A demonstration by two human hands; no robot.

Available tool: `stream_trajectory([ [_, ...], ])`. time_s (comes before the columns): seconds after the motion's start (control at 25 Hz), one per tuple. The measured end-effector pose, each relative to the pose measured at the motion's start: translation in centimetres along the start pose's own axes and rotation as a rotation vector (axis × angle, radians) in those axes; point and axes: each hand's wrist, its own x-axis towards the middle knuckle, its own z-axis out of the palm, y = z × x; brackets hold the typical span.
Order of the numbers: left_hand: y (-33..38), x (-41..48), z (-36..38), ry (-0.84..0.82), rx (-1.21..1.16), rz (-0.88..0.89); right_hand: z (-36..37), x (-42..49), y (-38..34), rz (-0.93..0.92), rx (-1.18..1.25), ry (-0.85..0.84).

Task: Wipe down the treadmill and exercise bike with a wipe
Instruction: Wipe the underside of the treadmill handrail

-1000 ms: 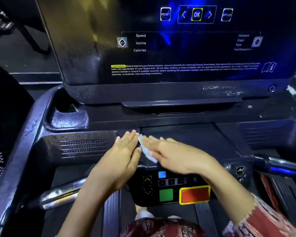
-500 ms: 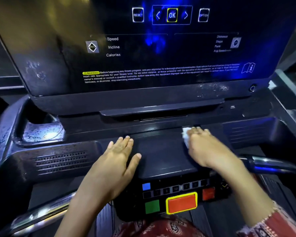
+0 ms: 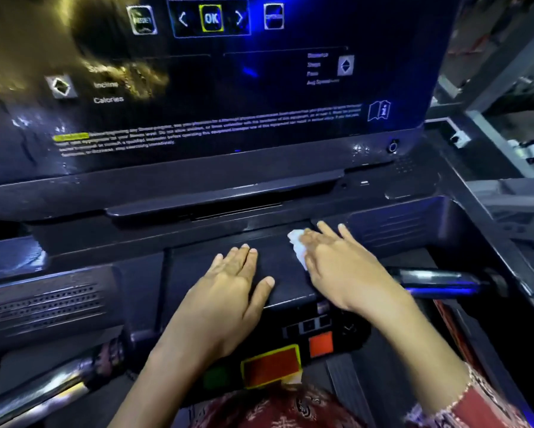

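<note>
Dark plastic treadmill console deck (image 3: 216,267), flat centre panel w/ perforated grille on left. On it: left hand (image 3: 228,282) palm-down, fingers spread; right hand (image 3: 336,267) flat over crumpled white wipe (image 3: 296,245), pressed to panel's rear right.

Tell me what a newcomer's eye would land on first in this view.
First, the big dark screen filling the top of the view, with its yellow-framed OK button and blue glare. Next, the two hands on the flat black panel below it: the left hand lies flat and bare, the right hand presses a white wipe against the panel. Lower down, a yellow-edged red button glows near the bottom.
</note>
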Motion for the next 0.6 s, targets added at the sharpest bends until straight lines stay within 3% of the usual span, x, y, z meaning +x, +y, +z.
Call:
stream_trajectory([
  [0.16,1.1,0.7,0.4,-0.018,-0.024,0.007,-0.9,-6.4,0.7,-0.115,0.174,0.062],
  [0.48,3.4,2.7,1.3,-0.028,-0.048,0.059,-0.5,-0.1,1.2,0.080,0.156,0.011],
  [0.6,3.7,2.8,1.4,0.002,-0.062,0.066,-0.9,-2.7,1.3,0.142,0.098,-0.002],
])
